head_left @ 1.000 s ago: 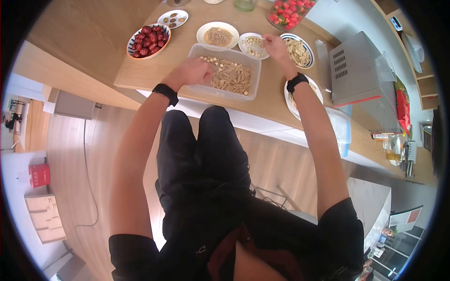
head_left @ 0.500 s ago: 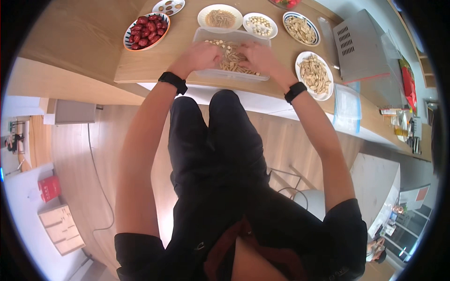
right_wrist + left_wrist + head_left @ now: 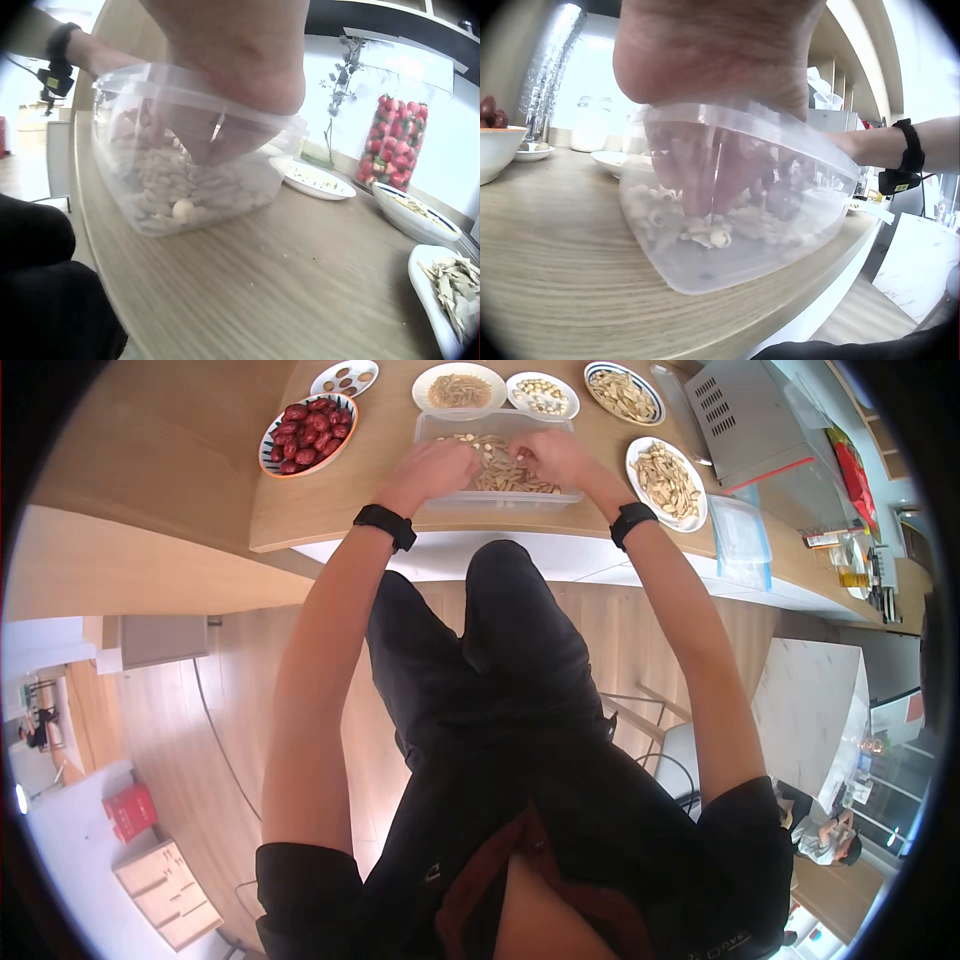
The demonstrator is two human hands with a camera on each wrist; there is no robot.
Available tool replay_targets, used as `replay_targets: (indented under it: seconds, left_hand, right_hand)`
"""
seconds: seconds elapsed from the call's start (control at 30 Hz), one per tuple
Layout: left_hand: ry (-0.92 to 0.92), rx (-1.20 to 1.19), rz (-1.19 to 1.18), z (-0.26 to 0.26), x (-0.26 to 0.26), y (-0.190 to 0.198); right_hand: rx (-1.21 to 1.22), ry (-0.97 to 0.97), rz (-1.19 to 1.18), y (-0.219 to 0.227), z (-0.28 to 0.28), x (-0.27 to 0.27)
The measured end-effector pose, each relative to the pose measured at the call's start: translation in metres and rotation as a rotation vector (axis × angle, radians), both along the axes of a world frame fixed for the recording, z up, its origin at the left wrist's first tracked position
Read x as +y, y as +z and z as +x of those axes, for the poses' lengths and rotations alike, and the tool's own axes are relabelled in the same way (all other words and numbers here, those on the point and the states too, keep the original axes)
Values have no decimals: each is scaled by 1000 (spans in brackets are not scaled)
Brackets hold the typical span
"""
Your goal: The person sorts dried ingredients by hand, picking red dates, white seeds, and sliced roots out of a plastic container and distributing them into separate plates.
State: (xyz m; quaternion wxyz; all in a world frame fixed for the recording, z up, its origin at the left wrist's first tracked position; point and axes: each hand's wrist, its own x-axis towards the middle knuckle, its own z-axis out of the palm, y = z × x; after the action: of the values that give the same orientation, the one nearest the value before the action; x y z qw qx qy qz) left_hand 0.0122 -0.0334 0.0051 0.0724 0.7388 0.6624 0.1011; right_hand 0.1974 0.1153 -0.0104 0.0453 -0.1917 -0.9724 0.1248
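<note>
A clear plastic box [image 3: 500, 498] near the counter's front edge holds tan, elongated dried pieces [image 3: 515, 482] and a few round cream ones [image 3: 182, 210]. My left hand [image 3: 437, 468] reaches over the box's left end, its fingers [image 3: 699, 187] pointing down among the pieces. From the right side, my right hand [image 3: 557, 458] dips in too, fingers bent and tips low near the contents. Through the cloudy wall I cannot tell whether either hand pinches a piece. Just behind the box stands a white plate of small round cream pieces [image 3: 541, 396].
Left of the box is a bowl of red dates [image 3: 310, 435], with a small plate of round brown pieces [image 3: 345, 378] behind. A plate of thin shreds [image 3: 459, 390] stands behind the box. Two plates of pale slices [image 3: 668, 485] and a grey appliance [image 3: 755, 425] are on the right.
My right hand has come from the plate of round cream pieces leftward into the box. My left hand stays at the box's left end. The head view has shifted.
</note>
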Motion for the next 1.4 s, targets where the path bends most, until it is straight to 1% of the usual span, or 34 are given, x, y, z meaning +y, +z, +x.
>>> replay_targets:
  seconds: [0.07, 0.2, 0.27, 0.3, 0.37, 0.5, 0.57, 0.7, 0.77, 0.8, 0.87, 0.9, 0.97, 1.07, 1.2, 1.27, 1.4]
  left_hand:
    - [3, -13, -3, 0, 1, -2]
    - [66, -24, 25, -6, -2, -8]
    - [39, -52, 12, -9, -5, -11]
    - [54, -57, 14, -9, -6, -11]
    - [74, -1, -106, -8, -6, -3]
    - [117, -55, -42, -11, -5, -8]
    - [53, 22, -50, -10, -6, -5]
    - [46, 65, -44, -13, -4, -11]
    - [41, 41, -74, -11, -4, -11]
    - [35, 43, -77, -10, -2, -10]
    - [33, 72, -106, -10, -2, -9]
    - [33, 75, -103, -11, -1, -7]
    - [13, -29, -43, -12, -5, -10]
    - [22, -41, -40, -13, -6, -11]
    - [18, -17, -79, -17, -2, -18]
    - [8, -99, 30, -16, -3, -21]
    - [0, -137, 78, -14, -5, -19]
  right_hand:
    - [88, 41, 7, 3, 0, -1]
    - [80, 40, -29, 11, -4, -8]
    - [71, 50, -52, 9, -7, -11]
    - [66, 65, -51, 8, -7, -12]
    - [17, 57, -2, 11, -5, -15]
    - [-38, 110, 71, 16, -7, -19]
    - [-73, 155, 93, 14, -8, -20]
    - [-56, 208, 82, 16, -8, -20]
    - [30, 211, 7, 15, -4, -22]
    - [32, 204, 5, 14, -5, -21]
    - [73, 378, 22, 12, -7, -16]
    - [75, 378, 26, 12, -8, -15]
    - [43, 434, 1, 9, -8, -17]
    - [-29, 393, -36, 12, -9, -16]
    - [-31, 349, -37, 11, -10, -16]
    - [-138, 260, -19, 8, -11, -14]
    - [-59, 238, -54, 1, -11, -10]
